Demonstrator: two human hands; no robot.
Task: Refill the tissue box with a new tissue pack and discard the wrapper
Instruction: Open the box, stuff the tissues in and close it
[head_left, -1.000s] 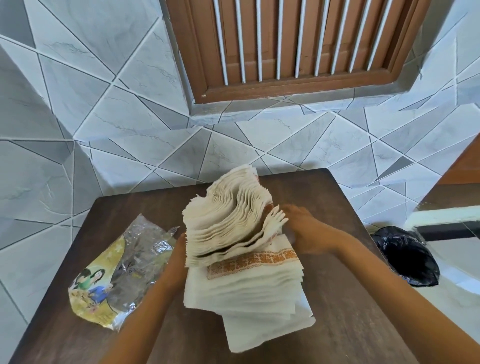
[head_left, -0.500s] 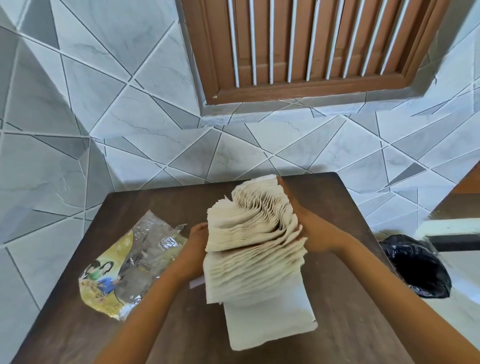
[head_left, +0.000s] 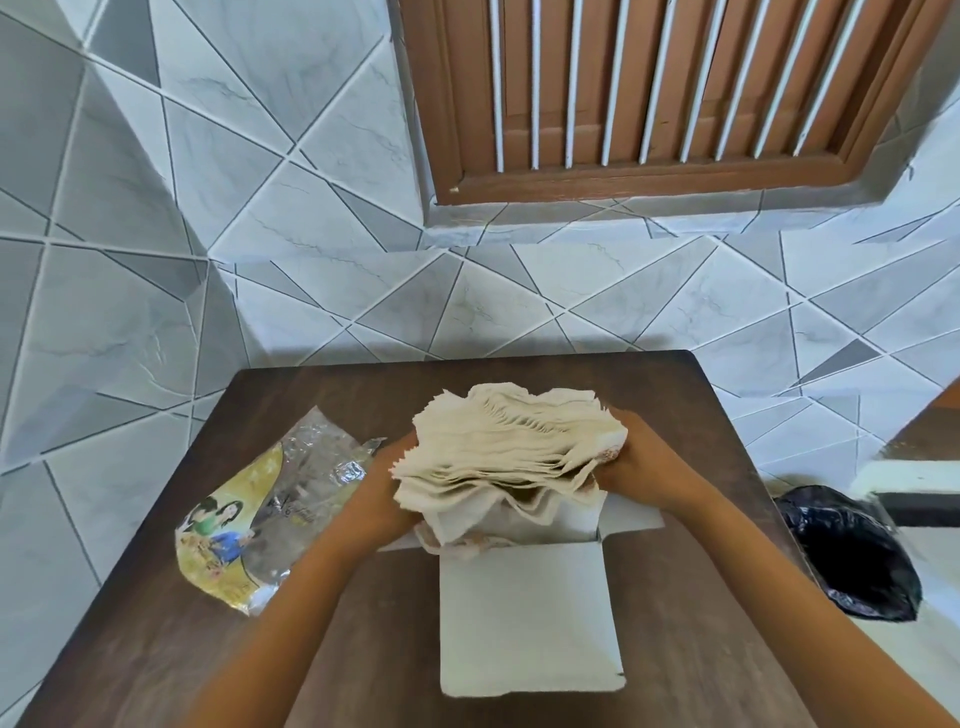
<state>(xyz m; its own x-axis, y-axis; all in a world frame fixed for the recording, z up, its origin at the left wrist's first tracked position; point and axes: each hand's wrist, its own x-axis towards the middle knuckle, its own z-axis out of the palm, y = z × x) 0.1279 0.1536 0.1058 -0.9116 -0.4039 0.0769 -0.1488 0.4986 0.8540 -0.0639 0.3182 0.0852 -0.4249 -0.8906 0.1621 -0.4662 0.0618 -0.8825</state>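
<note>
tissue stack (head_left: 509, 447) now lowered, left hand (head_left: 387, 493) and right hand (head_left: 636, 462) gripping its ends over the open tissue box (head_left: 524, 623). bottom sheets seem inside already; wrapper (head_left: 249, 525) lies left on table (head_left: 156, 649), undiscarded.

Wrapper (head_left: 265, 512) clutters table (head_left: 156, 649) left — tissue stack (head_left: 509, 441) blocks box (head_left: 524, 623) mouth; near-left tabletop free.
</note>
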